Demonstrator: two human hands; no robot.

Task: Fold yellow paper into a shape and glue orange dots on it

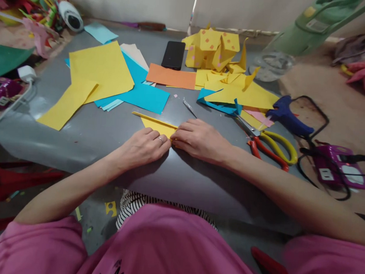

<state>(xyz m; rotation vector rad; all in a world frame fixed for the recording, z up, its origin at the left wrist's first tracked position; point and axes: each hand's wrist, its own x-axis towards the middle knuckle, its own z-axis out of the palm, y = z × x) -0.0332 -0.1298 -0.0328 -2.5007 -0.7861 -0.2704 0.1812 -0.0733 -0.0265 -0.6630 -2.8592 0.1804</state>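
A small piece of yellow paper [154,125] lies on the grey table near its front edge, with a narrow strip folded over along its far side. My left hand [144,145] is closed on its near edge, fingers bent, a ring on one finger. From the right, my right hand [200,138] pinches the paper's right end, its fingertips touching the left hand's. The thumbs are mostly hidden. Just beyond the right hand lies a thin craft knife or pen-like tool [190,108]. Scissors [263,140] with red and yellow handles rest to the right.
Yellow sheets [99,70] and blue paper [148,96] spread at left. An orange strip [171,76], a black phone [173,54] and a spotted yellow paper model [215,48] sit farther back. At right are a blue glue gun [291,117], its cord and a purple power strip [338,166].
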